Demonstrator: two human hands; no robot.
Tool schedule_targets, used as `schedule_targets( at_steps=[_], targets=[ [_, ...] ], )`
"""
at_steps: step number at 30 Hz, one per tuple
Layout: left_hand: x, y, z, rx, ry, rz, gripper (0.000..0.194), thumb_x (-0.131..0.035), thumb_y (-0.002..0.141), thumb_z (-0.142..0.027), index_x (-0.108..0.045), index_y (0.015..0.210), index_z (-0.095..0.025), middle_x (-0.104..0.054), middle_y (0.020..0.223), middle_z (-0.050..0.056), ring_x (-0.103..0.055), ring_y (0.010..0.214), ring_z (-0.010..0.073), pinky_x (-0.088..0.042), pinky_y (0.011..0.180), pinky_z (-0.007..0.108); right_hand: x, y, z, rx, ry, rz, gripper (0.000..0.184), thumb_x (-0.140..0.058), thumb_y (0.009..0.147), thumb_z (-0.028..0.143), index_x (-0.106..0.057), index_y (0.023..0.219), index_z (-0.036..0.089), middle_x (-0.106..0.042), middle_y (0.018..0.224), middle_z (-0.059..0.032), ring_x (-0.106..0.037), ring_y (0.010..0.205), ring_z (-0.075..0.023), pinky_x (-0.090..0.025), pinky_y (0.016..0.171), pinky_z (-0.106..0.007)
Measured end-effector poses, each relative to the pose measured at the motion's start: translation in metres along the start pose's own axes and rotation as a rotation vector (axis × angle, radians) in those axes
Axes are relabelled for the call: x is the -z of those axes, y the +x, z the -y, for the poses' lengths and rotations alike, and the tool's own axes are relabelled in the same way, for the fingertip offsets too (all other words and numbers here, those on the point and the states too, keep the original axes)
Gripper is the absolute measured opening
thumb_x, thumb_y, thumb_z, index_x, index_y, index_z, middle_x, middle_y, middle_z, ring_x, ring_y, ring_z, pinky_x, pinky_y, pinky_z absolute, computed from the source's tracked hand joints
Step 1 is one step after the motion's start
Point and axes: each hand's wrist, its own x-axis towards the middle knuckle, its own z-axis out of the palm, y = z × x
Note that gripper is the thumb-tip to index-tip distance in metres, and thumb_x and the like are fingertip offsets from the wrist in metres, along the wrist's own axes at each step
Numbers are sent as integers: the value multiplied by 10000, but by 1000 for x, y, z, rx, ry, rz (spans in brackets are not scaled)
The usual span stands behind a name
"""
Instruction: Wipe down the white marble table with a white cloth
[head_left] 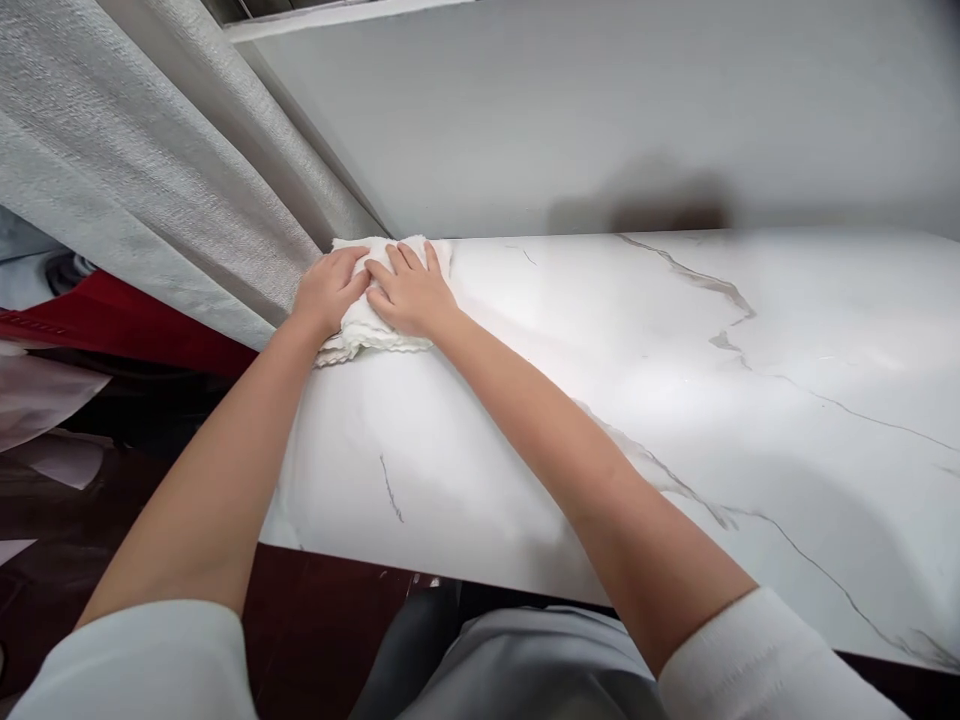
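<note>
A white cloth (382, 330) with a wavy edge lies bunched on the white marble-patterned tabletop (465, 430), at its far left corner. My left hand (330, 288) rests on the cloth's left side, its fingers stretched out to the right. Beside it, my right hand (412, 290) presses flat on the cloth with the fingers spread. Both hands touch the cloth from above, and their fingertips nearly meet. Part of the cloth is hidden under them.
A pale wall panel (525, 120) rises along the table's back edge. Grey curtains (187, 150) hang at the left, close to the cloth. Beyond the left edge are red fabric (127, 325) and a dark red floor (315, 620).
</note>
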Motion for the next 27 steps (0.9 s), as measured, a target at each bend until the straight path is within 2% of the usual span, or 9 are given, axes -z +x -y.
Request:
schedule_targets(
  at_steps=[3,7,13,17,22,25,27],
  targets=[
    [-6,20,-5,-38,5,17,467,-308,983,-342,-469,1378,-151,-520,1449,49,-426,1329,210,-287,1156,393,3,5,-13,-44,1,-17,507,-280,1003,350,-467,1431,151,-360,1558,-141,-238,1479,-279,-63,1212,-554],
    [-18,44,-18,-105,-3,20,517,-301,971,-386,-475,1396,-147,-526,1443,63,-439,1335,238,-289,1150,402,14,3,-37,-88,7,-19,504,-314,988,336,-457,1427,134,-337,1568,-160,-233,1481,-275,-43,1206,-578],
    [-33,57,-42,-163,-67,-36,508,-355,920,-378,-530,1370,-220,-552,1418,75,-451,1341,276,-280,1155,418,24,-9,-68,-82,9,-67,497,-307,977,325,-464,1418,157,-374,1552,-130,-263,1467,-290,-43,1171,-629],
    [-34,53,-44,-213,-112,-27,496,-383,918,-403,-513,1374,-256,-547,1420,55,-443,1338,283,-268,1158,445,23,-19,-65,-123,-18,-96,497,-304,978,318,-458,1417,143,-362,1554,-149,-255,1467,-294,-38,1172,-622],
    [-32,41,-47,-274,-116,-7,498,-357,940,-414,-493,1380,-223,-528,1436,64,-425,1354,255,-250,1169,425,21,-34,-52,-149,-62,-103,497,-307,990,338,-446,1425,143,-340,1562,-165,-239,1470,-305,-49,1171,-624],
    [-28,20,-54,-309,-111,-9,502,-348,941,-411,-498,1369,-196,-532,1435,78,-435,1351,244,-244,1178,422,24,-54,-42,-137,-114,-86,519,-317,997,354,-414,1455,129,-315,1571,-192,-232,1469,-328,-66,1164,-631],
    [-23,-4,-59,-320,-104,-9,511,-335,942,-418,-495,1368,-187,-527,1441,84,-433,1358,237,-241,1184,432,27,-74,-32,-113,-147,-68,537,-329,999,356,-388,1476,117,-303,1572,-210,-231,1467,-346,-82,1160,-632]
  ],
)
